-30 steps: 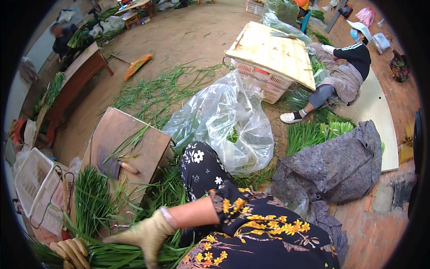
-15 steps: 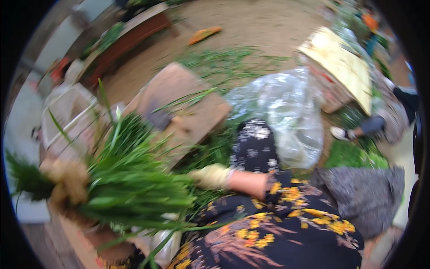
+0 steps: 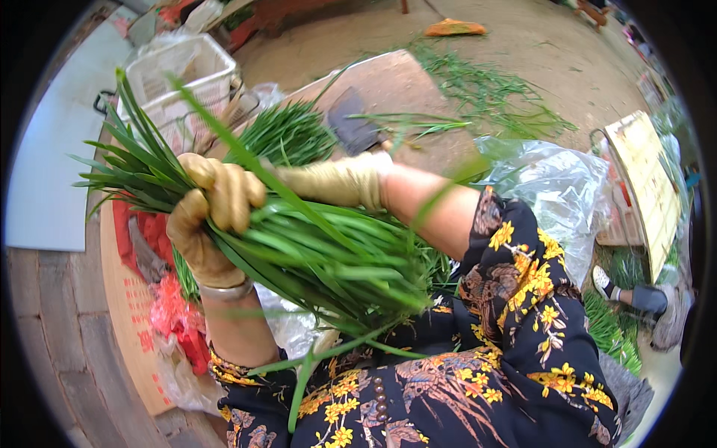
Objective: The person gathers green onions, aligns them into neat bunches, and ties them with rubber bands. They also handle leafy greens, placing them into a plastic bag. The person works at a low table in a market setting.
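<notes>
A thick bunch of long flat green leaves, which look like garlic chives (image 3: 343,257), is held aslant in front of my body. My left hand (image 3: 202,231), in a tan glove, is closed round it near its narrower left end. My right hand (image 3: 321,179), gloved as well, lies just behind the bunch beside the left fingers. Leaves and the left hand hide its fingers. A single leaf crosses in front. Beyond, a cleaver (image 3: 352,119) with a dark blade rests on a flat brown board (image 3: 411,82), next to another pile of leaves (image 3: 287,134).
A white plastic crate (image 3: 179,67) stands at the far left. Red and clear plastic bags (image 3: 175,317) lie by my left arm. Clear sheeting (image 3: 560,187) spreads to the right, near a pale board (image 3: 642,187) and another person's foot (image 3: 605,284). Loose leaves (image 3: 493,89) litter the ground.
My left hand has brought the bunch up and to the right. My right hand has moved from its right end to behind it, near the left hand. The view has shifted left.
</notes>
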